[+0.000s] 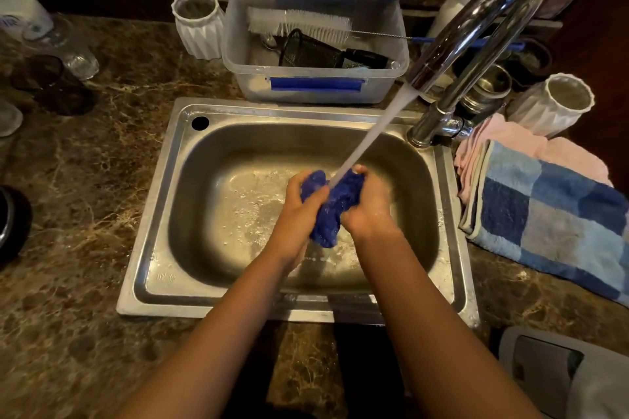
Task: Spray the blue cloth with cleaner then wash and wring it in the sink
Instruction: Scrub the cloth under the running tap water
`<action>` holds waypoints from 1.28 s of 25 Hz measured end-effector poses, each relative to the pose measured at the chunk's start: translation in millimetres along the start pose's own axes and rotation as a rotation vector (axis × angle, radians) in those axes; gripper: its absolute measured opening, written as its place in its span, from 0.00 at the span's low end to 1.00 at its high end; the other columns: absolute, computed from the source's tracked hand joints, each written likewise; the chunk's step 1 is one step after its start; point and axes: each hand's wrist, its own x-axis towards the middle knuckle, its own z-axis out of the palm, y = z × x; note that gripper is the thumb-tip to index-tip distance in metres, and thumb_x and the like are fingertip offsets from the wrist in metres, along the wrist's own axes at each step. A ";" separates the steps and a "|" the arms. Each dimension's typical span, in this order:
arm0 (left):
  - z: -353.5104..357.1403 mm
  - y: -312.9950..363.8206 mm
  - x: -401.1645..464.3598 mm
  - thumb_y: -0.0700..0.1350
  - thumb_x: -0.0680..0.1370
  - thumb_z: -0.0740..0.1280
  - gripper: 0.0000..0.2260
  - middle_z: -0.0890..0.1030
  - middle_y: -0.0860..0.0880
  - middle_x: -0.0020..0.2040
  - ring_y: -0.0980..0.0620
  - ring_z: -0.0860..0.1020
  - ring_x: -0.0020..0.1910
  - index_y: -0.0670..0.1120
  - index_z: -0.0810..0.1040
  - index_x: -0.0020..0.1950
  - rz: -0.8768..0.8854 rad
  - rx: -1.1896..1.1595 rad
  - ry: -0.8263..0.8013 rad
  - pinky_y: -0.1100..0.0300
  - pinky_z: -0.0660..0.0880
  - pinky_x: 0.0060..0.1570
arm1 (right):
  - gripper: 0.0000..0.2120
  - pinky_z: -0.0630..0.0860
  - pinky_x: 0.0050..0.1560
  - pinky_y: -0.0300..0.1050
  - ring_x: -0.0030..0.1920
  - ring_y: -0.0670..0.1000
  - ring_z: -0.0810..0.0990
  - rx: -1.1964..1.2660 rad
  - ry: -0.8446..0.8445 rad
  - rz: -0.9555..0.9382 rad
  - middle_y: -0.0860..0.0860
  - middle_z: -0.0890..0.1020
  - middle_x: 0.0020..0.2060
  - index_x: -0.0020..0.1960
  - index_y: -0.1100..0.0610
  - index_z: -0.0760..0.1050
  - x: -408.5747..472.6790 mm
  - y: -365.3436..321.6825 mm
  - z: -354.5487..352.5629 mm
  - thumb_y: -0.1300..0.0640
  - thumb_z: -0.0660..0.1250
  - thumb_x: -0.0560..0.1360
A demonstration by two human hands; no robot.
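Both hands [299, 204] [369, 204] around blue cloth [335, 206]

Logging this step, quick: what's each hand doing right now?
Left hand: grips the blue cloth under running water.
Right hand: grips the same cloth.

Both bare arms are reaching forward side by side, close together. The left hand [299, 204] is curling its fingers round one end of the blue cloth [332, 207]. The right hand [367, 204] is gripping the other end, thumb up on top. The two hands are almost touching, and both are looking wet.
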 end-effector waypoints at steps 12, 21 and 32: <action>-16.7 11.9 19.5 0.56 0.77 0.62 0.11 0.83 0.50 0.45 0.48 0.81 0.47 0.52 0.81 0.48 -0.127 0.261 0.180 0.54 0.76 0.48 | 0.22 0.77 0.56 0.49 0.55 0.51 0.79 -1.049 -0.363 -0.742 0.51 0.79 0.57 0.59 0.44 0.70 -4.8 4.0 -45.2 0.63 0.70 0.72; 16.2 0.5 1.2 0.48 0.80 0.62 0.07 0.79 0.48 0.48 0.57 0.78 0.46 0.46 0.77 0.51 0.385 0.237 0.253 0.68 0.75 0.46 | 0.08 0.76 0.59 0.50 0.57 0.53 0.79 -0.550 -0.220 -0.514 0.53 0.81 0.54 0.55 0.41 0.74 -11.5 16.7 -23.3 0.47 0.57 0.81; 19.8 -2.3 13.2 0.46 0.81 0.61 0.07 0.79 0.51 0.40 0.58 0.77 0.38 0.48 0.75 0.45 0.360 0.232 0.332 0.61 0.74 0.40 | 0.12 0.76 0.39 0.41 0.37 0.49 0.79 -0.720 -0.064 -0.618 0.50 0.79 0.34 0.42 0.51 0.72 -13.4 30.0 -8.3 0.51 0.57 0.82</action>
